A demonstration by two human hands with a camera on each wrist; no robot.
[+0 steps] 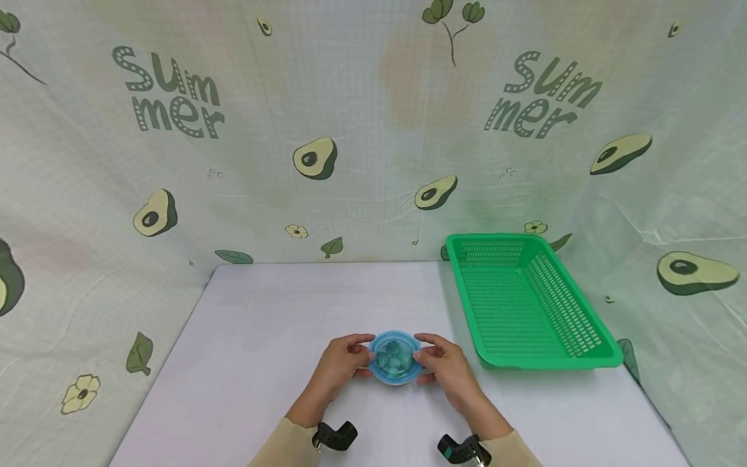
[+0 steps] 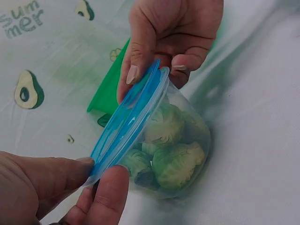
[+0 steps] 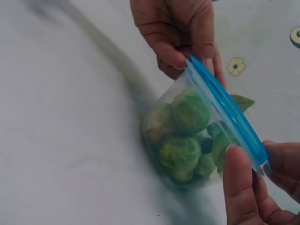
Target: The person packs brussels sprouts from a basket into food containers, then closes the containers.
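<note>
Between the two hands is a clear round plastic container (image 2: 201, 136) with a blue lid (image 1: 395, 336) on top. Brussels sprouts (image 3: 179, 155) show through its wall. My left hand (image 1: 343, 363) pinches the left edge, thumb on the lid and a finger below the rim, as the left wrist view shows. On the opposite edge, my right hand (image 1: 449, 368) grips lid and rim the same way. The lid (image 2: 123, 129) lies along the rim; whether it is sealed all round, I cannot tell.
A green plastic basket (image 1: 475, 311) stands at the right of the white table (image 1: 292, 305). Behind the table hangs a cloth (image 1: 362, 214) printed with avocados. Each wrist carries a black strap device, the left one (image 1: 335, 436) and the right one (image 1: 461, 447).
</note>
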